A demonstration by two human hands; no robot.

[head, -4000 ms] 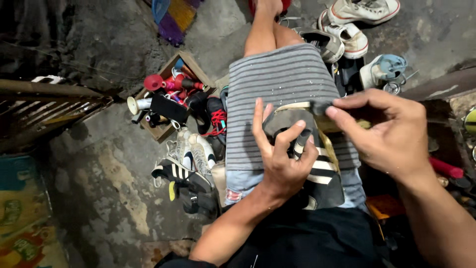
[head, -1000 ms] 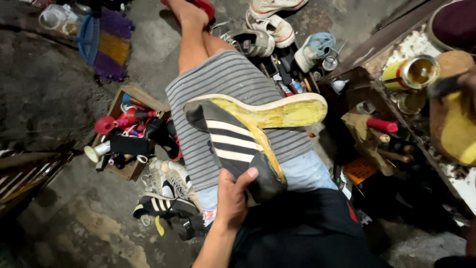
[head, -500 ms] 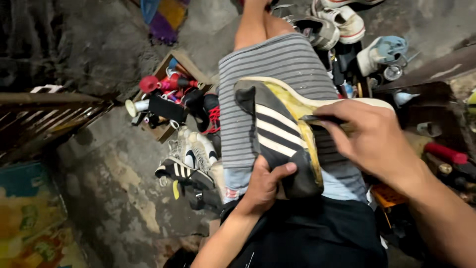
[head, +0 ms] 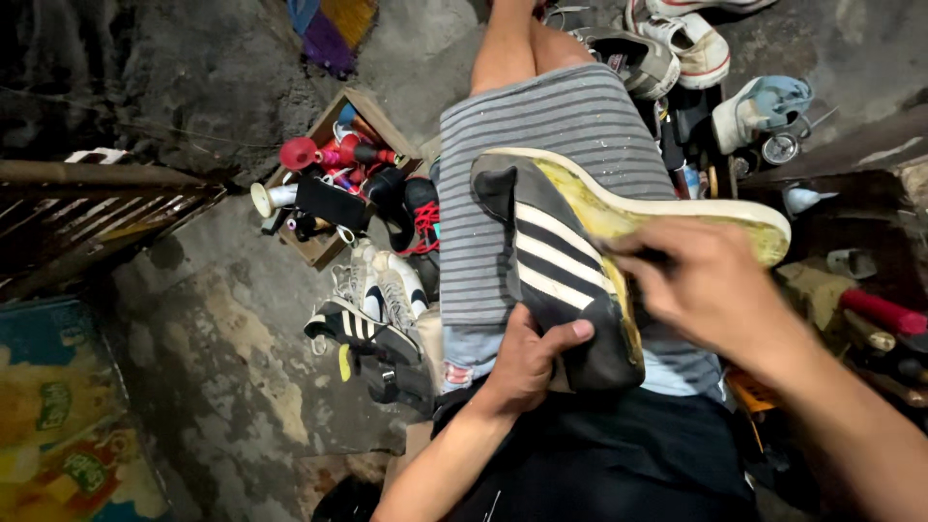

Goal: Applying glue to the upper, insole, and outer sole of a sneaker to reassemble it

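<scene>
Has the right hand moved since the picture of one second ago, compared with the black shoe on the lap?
Yes. The right hand came in from the right edge of the view and now rests on the yellowish sole of the black shoe.

Wooden box [head: 329, 246] left of the lap on the concrete floor [head: 232, 329], holding red thread spools [head: 300, 153] and small tools. Black striped sneaker [head: 360, 332] and white sneakers [head: 387, 280] just below it. White sneaker [head: 691, 39] and grey sneaker [head: 633, 60] at top. Light-blue shoe [head: 764, 104] top right. Colourful mat [head: 58, 425] in the bottom left corner.
</scene>
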